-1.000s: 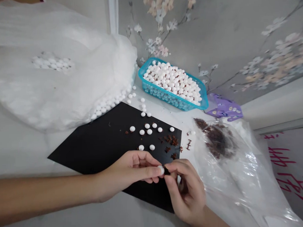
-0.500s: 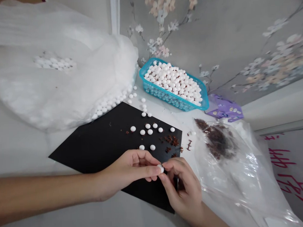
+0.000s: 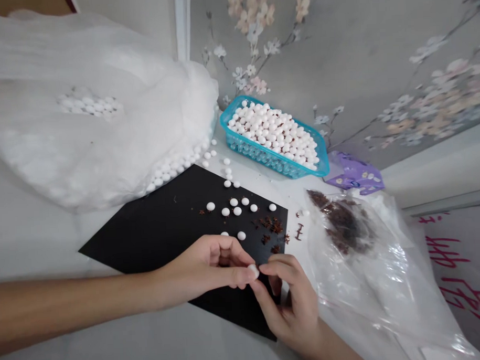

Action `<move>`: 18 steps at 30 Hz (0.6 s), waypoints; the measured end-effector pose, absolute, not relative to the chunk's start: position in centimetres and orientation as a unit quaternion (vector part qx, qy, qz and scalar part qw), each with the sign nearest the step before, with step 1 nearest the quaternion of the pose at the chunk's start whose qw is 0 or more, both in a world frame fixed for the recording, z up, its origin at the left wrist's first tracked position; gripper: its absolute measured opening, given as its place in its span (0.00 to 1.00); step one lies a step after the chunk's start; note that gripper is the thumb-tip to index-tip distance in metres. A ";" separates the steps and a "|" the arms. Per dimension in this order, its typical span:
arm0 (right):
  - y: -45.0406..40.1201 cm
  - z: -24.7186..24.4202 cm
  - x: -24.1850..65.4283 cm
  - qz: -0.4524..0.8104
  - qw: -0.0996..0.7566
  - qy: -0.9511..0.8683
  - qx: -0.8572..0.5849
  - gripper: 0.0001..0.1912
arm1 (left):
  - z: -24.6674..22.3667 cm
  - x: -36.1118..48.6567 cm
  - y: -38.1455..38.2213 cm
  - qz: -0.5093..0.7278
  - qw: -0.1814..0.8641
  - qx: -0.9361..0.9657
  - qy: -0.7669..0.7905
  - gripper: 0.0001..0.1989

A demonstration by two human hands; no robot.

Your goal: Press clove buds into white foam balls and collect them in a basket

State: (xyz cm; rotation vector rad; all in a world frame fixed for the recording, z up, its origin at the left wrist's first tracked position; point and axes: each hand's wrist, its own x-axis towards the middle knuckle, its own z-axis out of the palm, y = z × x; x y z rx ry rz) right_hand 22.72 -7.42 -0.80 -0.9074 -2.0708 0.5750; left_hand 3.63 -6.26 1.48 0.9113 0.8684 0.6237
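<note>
A small white ball point(image 3: 253, 271) is pinched between the thumb and forefinger of my left hand point(image 3: 211, 265), above the black sheet point(image 3: 155, 230). My right hand point(image 3: 289, 299) is just right of the ball, its thumb and forefinger bent toward it with a small gap between their tips; nothing can be made out between them. Several loose white balls point(image 3: 237, 211) lie on the sheet beyond my hands. Small brown star-shaped pieces point(image 3: 273, 225) are scattered near the sheet's right corner.
A blue basket point(image 3: 274, 164) heaped with white balls stands at the back. A big white bag point(image 3: 105, 153) of balls fills the left. At the right are a clear bag point(image 3: 369, 280) with brown pieces and a purple packet point(image 3: 355, 170).
The fingertips of my right hand have parted slightly from the ball, and my left hand has shifted a little left with it. The view has tilted slightly.
</note>
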 end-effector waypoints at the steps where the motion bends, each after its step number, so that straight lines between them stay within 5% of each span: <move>1: -7.2 -0.8 22.9 0.202 0.399 -0.820 -0.358 0.16 | 1.7 3.4 -6.0 0.292 0.733 0.463 0.403 0.09; 10: -4.9 -1.0 23.0 0.079 0.259 -0.768 -0.580 0.07 | 1.3 -0.9 -0.7 0.322 0.141 0.812 0.467 0.06; 18: -4.9 -1.5 23.1 0.083 0.276 -0.777 -0.560 0.06 | 1.0 -1.5 0.4 0.263 0.135 0.802 0.519 0.13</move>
